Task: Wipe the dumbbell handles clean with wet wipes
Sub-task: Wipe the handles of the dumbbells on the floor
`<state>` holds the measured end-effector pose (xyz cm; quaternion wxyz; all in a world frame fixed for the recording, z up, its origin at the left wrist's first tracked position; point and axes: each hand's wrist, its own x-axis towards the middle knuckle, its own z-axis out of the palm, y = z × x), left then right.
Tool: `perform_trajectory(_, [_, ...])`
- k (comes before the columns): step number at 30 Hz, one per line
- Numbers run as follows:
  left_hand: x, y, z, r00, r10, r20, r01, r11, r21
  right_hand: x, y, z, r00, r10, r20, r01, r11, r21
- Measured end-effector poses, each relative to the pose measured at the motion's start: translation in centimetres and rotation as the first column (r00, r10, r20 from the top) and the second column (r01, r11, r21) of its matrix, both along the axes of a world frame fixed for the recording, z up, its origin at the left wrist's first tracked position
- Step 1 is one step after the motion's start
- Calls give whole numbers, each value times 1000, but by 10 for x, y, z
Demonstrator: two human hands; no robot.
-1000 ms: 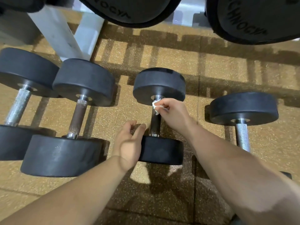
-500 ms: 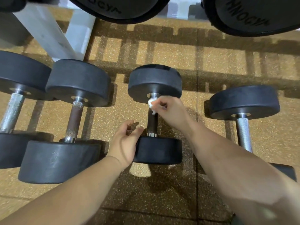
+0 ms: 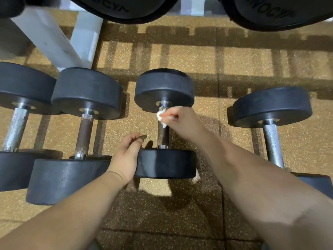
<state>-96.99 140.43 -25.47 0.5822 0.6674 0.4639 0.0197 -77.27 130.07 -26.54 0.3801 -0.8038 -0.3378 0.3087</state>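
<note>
Right hand (image 3: 182, 120) pinches wipe (image 3: 161, 116) on handle (image 3: 163, 137) top; left hand (image 3: 125, 156) loose, empty, against near weight (image 3: 165, 164). Plates (image 3: 126, 8) above: partial lettering.

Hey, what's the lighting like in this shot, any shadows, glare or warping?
Head view: warm, dim light; barred shadows stripe the floor; the wipe pinched in the right hand looks overexposed white; wide-angle curving toward the edges.
</note>
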Motion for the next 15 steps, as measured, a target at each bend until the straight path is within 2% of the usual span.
perform_trajectory(2, [0, 0, 2, 1000, -3, -1, 3, 1000, 7, -6, -13, 0, 977, 204, -67, -207, 978, -27])
perform_trajectory(4, [0, 1, 2, 1000, -19, -5, 19, 1000, 14, -7, -18, -1, 949, 308, -73, -310, 951, -13])
perform_trajectory(6, [0, 2, 1, 1000, -30, -7, 30, 999, 14, -1, -8, -2, 960, 275, -57, -276, 961, -4])
perform_trajectory(8, [0, 2, 0, 999, -35, -3, 35, 999, 12, 7, 6, -3, 995, 94, 16, -95, 995, 18])
perform_trajectory(10, [1, 2, 1, 999, -41, -7, 41, 999, 15, 12, 16, -9, 991, -109, 83, 104, 993, 62])
perform_trajectory(11, [2, 2, 1, 998, -55, -5, 55, 998, 21, 12, 18, -12, 984, -155, 87, 149, 987, 65])
perform_trajectory(13, [2, 2, 4, 997, -79, -14, 79, 996, 31, 5, 8, -12, 998, -68, 13, 67, 997, 25])
perform_trajectory(15, [4, 1, 6, 996, -87, -28, 88, 995, 43, -5, -7, -4, 989, 149, -20, -149, 988, -25])
